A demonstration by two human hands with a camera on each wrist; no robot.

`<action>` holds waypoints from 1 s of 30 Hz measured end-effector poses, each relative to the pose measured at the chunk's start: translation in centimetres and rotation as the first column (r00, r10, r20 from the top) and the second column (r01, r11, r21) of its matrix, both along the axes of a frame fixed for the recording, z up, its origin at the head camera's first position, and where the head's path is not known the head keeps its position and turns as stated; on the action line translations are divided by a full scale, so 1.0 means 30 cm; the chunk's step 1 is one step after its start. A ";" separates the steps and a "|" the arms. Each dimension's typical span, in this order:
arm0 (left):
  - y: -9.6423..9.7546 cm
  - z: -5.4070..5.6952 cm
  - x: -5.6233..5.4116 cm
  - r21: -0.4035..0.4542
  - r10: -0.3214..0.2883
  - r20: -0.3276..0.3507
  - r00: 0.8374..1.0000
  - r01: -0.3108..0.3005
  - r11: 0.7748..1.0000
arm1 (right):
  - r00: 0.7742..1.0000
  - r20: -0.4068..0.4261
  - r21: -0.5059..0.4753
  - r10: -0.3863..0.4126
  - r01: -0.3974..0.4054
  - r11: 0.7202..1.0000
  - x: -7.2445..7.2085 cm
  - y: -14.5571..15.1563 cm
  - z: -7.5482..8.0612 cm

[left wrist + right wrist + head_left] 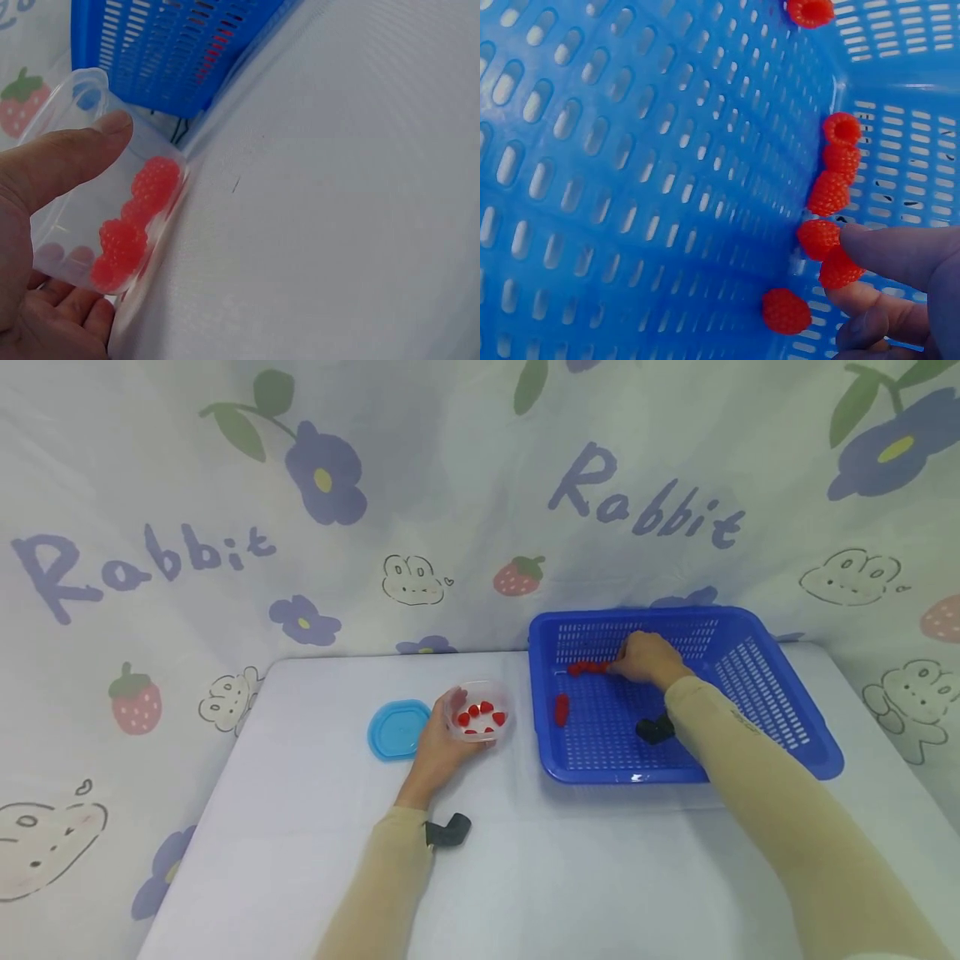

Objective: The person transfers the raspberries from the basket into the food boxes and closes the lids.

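Observation:
My left hand [441,745] grips a small clear plastic container [504,702] from its left side, thumb along the wall and fingers beneath in the left wrist view. Several red raspberries [156,184] lie on the container's bottom. Inside the blue basket [600,753], my right hand [647,658] reaches to the back wall. There its thumb and a finger pinch a raspberry [841,270]. Another raspberry [819,237] sits right at the thumb tip. More raspberries [829,192] line up along the wall, and a single raspberry [786,310] lies nearer the camera.
A light blue lid [398,730] lies on the white tablecloth [300,827], just left of the container. More red raspberries [562,710] sit by the basket's left wall. Behind the table hangs a patterned curtain [450,477]. The basket's raised rim surrounds my right hand.

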State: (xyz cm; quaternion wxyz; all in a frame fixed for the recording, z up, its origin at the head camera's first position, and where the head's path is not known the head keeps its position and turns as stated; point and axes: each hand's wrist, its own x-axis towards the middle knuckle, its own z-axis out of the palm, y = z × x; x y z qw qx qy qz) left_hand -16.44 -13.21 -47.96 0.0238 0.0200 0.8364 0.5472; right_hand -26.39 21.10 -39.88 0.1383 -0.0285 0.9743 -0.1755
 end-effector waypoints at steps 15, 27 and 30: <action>0.002 0.000 0.002 -0.004 0.003 -0.001 1.000 -0.003 1.000 | 0.993 -0.115 -0.090 0.018 -0.028 0.996 0.012 -0.012 0.043; 0.005 0.005 0.007 0.005 0.003 -0.008 1.000 -0.003 1.000 | 0.985 -0.170 -0.168 -0.017 -0.012 0.986 0.046 -0.046 0.108; 0.003 0.007 0.008 0.009 -0.001 -0.013 1.000 0.002 1.000 | 0.982 -0.190 -0.187 -0.024 -0.012 0.982 0.064 -0.058 0.133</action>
